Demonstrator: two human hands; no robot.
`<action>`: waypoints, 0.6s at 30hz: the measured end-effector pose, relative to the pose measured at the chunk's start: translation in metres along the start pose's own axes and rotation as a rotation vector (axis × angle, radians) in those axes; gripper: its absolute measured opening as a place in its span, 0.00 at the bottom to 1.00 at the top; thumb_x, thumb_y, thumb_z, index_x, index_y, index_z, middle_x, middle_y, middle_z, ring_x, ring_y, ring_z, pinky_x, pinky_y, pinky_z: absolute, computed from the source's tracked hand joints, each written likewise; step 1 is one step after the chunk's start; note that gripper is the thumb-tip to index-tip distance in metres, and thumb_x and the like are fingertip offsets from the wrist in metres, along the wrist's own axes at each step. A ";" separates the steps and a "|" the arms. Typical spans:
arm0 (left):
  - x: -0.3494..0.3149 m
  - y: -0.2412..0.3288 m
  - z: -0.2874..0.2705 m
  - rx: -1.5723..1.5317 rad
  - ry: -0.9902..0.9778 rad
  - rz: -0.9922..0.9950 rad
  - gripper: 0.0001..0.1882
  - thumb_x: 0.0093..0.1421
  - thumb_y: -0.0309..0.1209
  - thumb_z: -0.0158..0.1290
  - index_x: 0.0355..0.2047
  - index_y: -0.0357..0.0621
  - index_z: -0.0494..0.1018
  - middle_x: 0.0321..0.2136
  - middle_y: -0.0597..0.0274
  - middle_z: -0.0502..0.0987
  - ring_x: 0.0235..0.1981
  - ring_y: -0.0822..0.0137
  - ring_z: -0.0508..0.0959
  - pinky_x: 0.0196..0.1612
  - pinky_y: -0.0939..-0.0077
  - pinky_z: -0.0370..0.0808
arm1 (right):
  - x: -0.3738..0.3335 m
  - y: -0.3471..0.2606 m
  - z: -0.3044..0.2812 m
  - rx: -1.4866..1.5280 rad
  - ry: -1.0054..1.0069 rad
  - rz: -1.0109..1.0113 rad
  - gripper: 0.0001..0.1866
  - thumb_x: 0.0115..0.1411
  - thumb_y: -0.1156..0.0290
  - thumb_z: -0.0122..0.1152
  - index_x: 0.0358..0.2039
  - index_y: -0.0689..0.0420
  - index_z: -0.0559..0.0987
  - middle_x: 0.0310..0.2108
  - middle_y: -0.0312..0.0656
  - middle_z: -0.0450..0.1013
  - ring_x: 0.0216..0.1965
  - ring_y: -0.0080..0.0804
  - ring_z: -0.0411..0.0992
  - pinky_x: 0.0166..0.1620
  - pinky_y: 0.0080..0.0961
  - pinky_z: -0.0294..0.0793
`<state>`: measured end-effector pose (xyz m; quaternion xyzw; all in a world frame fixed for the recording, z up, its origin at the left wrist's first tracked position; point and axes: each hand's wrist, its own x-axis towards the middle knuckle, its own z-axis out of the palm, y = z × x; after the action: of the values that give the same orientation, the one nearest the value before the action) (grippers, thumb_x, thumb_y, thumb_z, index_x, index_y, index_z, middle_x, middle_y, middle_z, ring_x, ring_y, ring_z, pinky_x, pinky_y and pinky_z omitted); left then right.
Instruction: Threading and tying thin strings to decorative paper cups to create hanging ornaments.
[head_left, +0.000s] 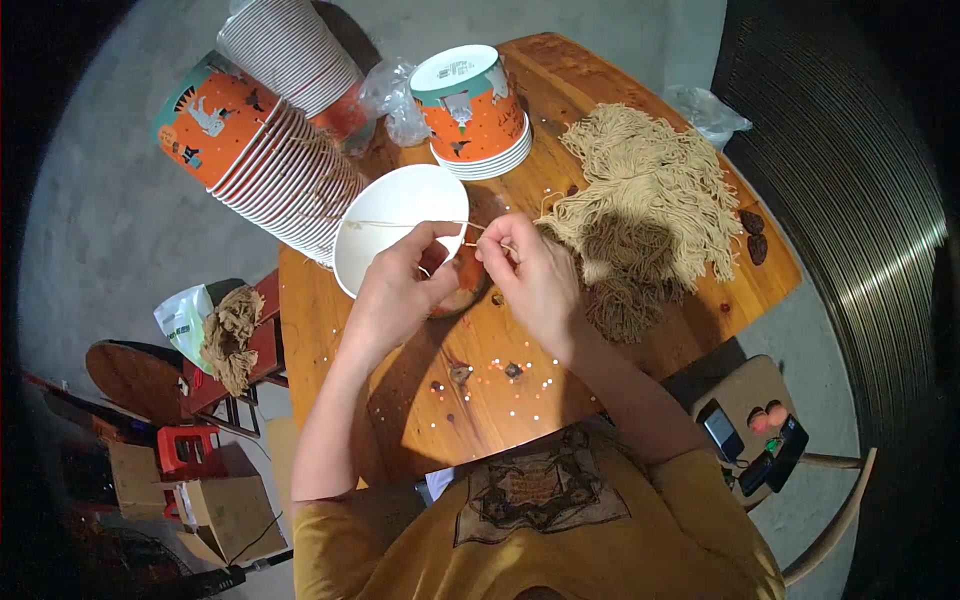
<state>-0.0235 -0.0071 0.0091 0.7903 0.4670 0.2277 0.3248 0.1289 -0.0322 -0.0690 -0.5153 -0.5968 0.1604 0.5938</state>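
Observation:
A thin beige string (476, 227) runs between my hands at the mouth of an orange paper bucket with a white inside (398, 198). My left hand (398, 285) is in front of the bucket's rim, thumb and fingers closed on one part of the string. To its right, my right hand (532, 280) pinches another part, with a short end showing by the fingers. The bucket lies tipped, its opening toward me. Close beyond my right hand is a large heap of cut beige strings (645, 175), partly in shadow.
Long nested stacks of orange buckets (290, 180) lean at the left. An upside-down bucket stack (465, 110) stands farther back beside clear plastic wrap (395, 100). Small pale dots (515, 390) lie on the wooden table (420, 440). Two dark oval objects (756, 250) rest at its right edge.

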 end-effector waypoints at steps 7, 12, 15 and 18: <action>0.003 -0.002 0.002 -0.025 -0.004 -0.027 0.18 0.54 0.25 0.50 0.47 0.36 0.69 0.25 0.61 0.74 0.26 0.73 0.73 0.33 0.77 0.72 | 0.001 0.007 0.002 -0.016 0.077 -0.049 0.09 0.56 0.72 0.58 0.33 0.57 0.67 0.25 0.44 0.74 0.26 0.48 0.74 0.27 0.41 0.71; 0.003 -0.002 0.002 -0.022 0.005 -0.022 0.18 0.54 0.25 0.50 0.47 0.36 0.69 0.25 0.60 0.74 0.26 0.73 0.73 0.33 0.77 0.72 | 0.002 0.005 0.004 -0.016 0.073 -0.038 0.09 0.56 0.72 0.58 0.33 0.57 0.68 0.26 0.44 0.74 0.26 0.48 0.74 0.27 0.41 0.71; 0.003 -0.003 0.003 -0.019 0.012 -0.008 0.18 0.54 0.26 0.50 0.47 0.36 0.69 0.25 0.59 0.74 0.26 0.73 0.73 0.34 0.76 0.72 | 0.003 0.007 0.005 -0.018 0.073 -0.069 0.08 0.56 0.72 0.58 0.33 0.57 0.68 0.25 0.45 0.73 0.26 0.48 0.74 0.26 0.41 0.71; 0.004 -0.002 0.004 -0.011 0.011 -0.007 0.19 0.54 0.26 0.50 0.47 0.36 0.69 0.25 0.59 0.74 0.26 0.73 0.73 0.34 0.76 0.72 | 0.002 0.008 0.007 0.008 0.087 -0.063 0.08 0.57 0.71 0.57 0.33 0.57 0.68 0.25 0.45 0.73 0.26 0.49 0.74 0.26 0.42 0.71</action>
<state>-0.0200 -0.0040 0.0056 0.7856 0.4702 0.2337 0.3273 0.1269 -0.0238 -0.0761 -0.5004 -0.5856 0.1216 0.6260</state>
